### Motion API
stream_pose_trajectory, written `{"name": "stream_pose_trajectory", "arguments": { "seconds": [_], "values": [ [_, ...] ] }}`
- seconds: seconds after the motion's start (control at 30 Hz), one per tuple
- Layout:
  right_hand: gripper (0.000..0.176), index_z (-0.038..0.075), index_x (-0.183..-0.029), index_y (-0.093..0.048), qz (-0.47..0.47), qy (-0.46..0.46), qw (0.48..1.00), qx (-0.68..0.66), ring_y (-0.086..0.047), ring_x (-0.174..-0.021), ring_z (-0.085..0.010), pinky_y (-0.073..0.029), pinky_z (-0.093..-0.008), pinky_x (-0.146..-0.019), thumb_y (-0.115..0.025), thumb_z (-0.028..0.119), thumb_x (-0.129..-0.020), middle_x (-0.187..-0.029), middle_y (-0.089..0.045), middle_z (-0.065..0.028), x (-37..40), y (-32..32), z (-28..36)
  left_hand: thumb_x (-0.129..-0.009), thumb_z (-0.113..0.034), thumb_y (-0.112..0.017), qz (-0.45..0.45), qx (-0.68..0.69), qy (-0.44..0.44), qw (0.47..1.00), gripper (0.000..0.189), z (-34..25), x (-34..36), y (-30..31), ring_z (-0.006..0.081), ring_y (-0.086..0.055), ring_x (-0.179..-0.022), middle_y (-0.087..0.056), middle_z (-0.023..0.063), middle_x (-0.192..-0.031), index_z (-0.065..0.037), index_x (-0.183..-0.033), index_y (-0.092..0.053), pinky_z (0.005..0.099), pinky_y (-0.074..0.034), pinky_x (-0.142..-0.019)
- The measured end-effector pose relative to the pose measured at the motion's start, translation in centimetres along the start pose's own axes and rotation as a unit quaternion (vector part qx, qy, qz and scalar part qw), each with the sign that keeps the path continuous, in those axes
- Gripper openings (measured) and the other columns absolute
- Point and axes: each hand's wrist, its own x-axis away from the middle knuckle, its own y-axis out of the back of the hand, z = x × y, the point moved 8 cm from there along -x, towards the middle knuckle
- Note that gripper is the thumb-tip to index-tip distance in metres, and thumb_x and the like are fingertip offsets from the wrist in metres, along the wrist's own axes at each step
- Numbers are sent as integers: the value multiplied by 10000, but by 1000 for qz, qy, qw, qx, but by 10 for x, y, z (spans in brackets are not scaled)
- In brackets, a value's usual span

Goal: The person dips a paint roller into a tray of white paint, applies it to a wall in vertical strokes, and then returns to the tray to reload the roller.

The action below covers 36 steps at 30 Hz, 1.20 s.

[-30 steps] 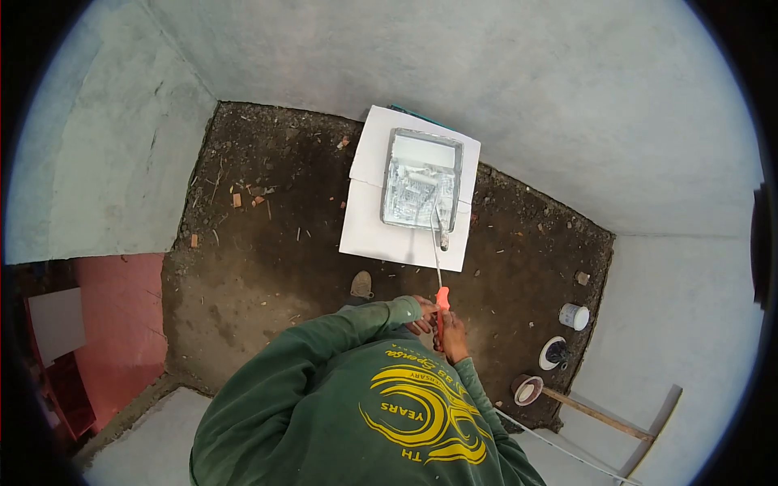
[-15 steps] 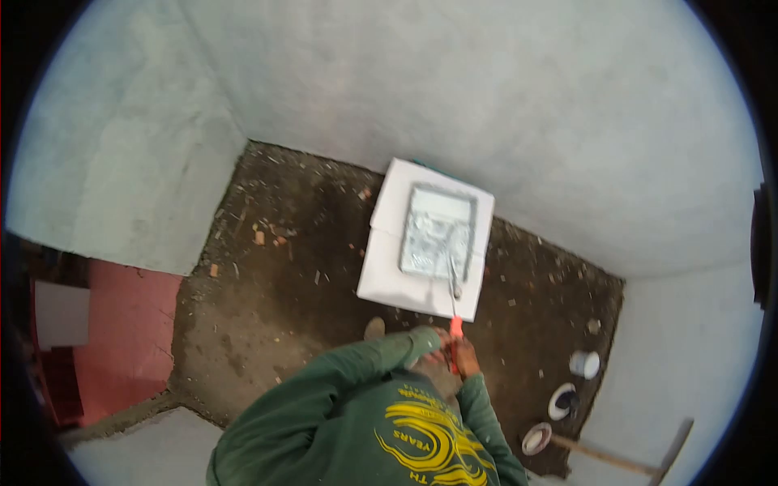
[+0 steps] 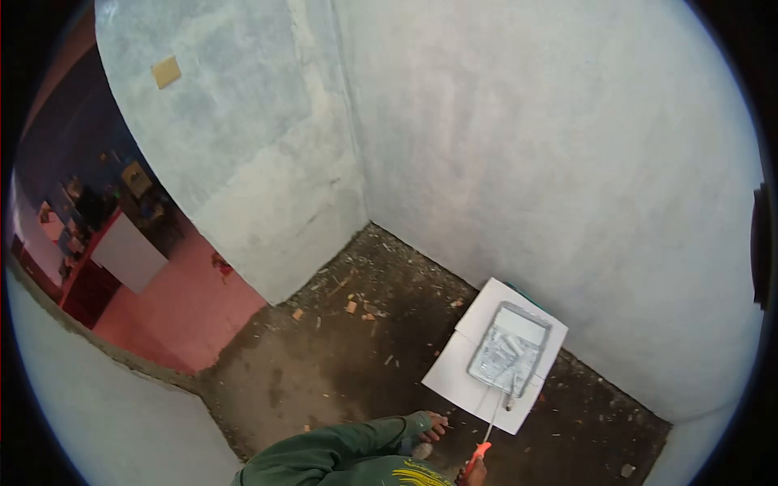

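My right hand (image 3: 474, 470), near the bottom edge, is closed around the orange handle (image 3: 483, 450) of a paint roller. From the handle a thin metal rod (image 3: 493, 419) runs up toward a paint-smeared tray (image 3: 544, 344). The tray lies on a white board (image 3: 454, 368) on the floor. A small roller head seems to rest inside the tray, though its outline is blurred among the paint. My left hand (image 3: 436, 425) is to the left of the handle, apart from it, fingers loosely spread and nothing seen in them.
Pale plastered walls (image 3: 502, 146) meet in a corner behind the dark, rough floor (image 3: 324, 364) with scattered debris. At the left, an opening shows a pink floor (image 3: 194, 283) and a white-fronted counter (image 3: 134, 251). A yellowish square (image 3: 166, 72) is on the left wall.
My left hand has come off the roller handle and moved left; my right hand still holds it. The view has swung up and left, so the board appears lower and further right.
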Motion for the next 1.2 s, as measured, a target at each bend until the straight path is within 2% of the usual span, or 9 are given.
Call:
{"name": "stream_pose_trajectory", "arguments": {
  "seconds": [0.1, 0.3, 0.4, 0.57, 0.7, 0.73, 0.8, 0.87, 1.2],
  "values": [
    [443, 175, -611, -450, -25, -11, 1000, 6, -291, -404, -84, -247, -266, -384, -453, 501, -911, -492, -322, 51, 2, 3, -9, -872, -442, -533, -70, 135, -76, 985, 477, 15, 39, 60, 242, -611, -921, -579, 97, -1140, -124, -1224, -488, 384, -521, -700],
    [398, 163, -650, -477, 14, 163, 984, 65, -316, -425, -85, -282, -270, -400, -496, 469, -905, -514, -343, 45, 1, -35, 24, -883, -366, -536, -177, 239, -88, 951, 400, 25, 83, 136, 255, -613, -943, -594, 88, -1106, -96, -1178, -516, 392, -513, -770],
    [351, 149, -714, -505, 19, 94, 995, 34, -333, -444, -87, -301, -265, -416, -517, 446, -901, -534, -360, 45, -23, -69, 36, -885, -370, -530, -178, 236, -101, 950, 387, 6, 87, 154, 251, -612, -946, -601, 86, -1094, -97, -1159, -530, 387, -508, -784],
    [380, 187, -762, -511, 34, 101, 987, 119, -253, -362, -71, -209, -235, -337, -392, 507, -930, -505, -303, 56, -65, -177, 84, -897, -422, -498, -107, 181, -114, 971, 412, -48, 79, 197, 217, -613, -922, -607, 72, -1067, -114, -1168, -532, 370, -506, -775],
    [436, 190, -691, -446, 40, 102, 981, 158, -238, -352, -61, -195, -218, -325, -392, 567, -904, -484, -273, 69, -78, -294, 124, -895, -443, -495, -183, 47, -135, 973, 416, -74, 96, 251, 193, -614, -882, -612, 59, -1041, -115, -1145, -549, 356, -504, -750],
    [476, 192, -696, -458, 118, 184, 963, 157, -237, -346, -63, -190, -220, -326, -393, 631, -870, -477, -268, 71, -65, -340, 145, -894, -469, -487, -184, 40, -153, 970, 437, -82, 101, 264, 185, -609, -877, -616, 56, -1012, -112, -1137, -551, 353, -505, -742],
    [516, 193, -682, -445, 88, 48, 978, 182, -240, -336, -69, -183, -226, -324, -401, 687, -829, -463, -262, 70, -86, -370, 145, -894, -467, -488, -186, 41, -160, 969, 438, -89, 113, 293, 188, -609, -884, -616, 57, -1013, -109, -1139, -550, 351, -505, -744],
    [559, 190, -670, -433, 95, 35, 976, 192, -247, -330, -77, -184, -233, -325, -418, 738, -780, -458, -270, 66, -95, -412, 158, -893, -464, -489, -193, 36, -162, 967, 439, -103, 133, 331, 190, -608, -890, -616, 58, -1015, -106, -1142, -548, 349, -505, -746],
    [476, 130, -880, -505, 237, 119, 939, 219, -322, -361, -78, -248, -232, -323, -429, 600, -871, -525, -379, 35, -155, -547, 226, -903, -383, -496, -285, 298, -221, 884, 410, -160, 223, 439, 259, -626, -898, -616, 137, -1043, -50, -1135, -559, 407, -525, -783]
  ]
}}
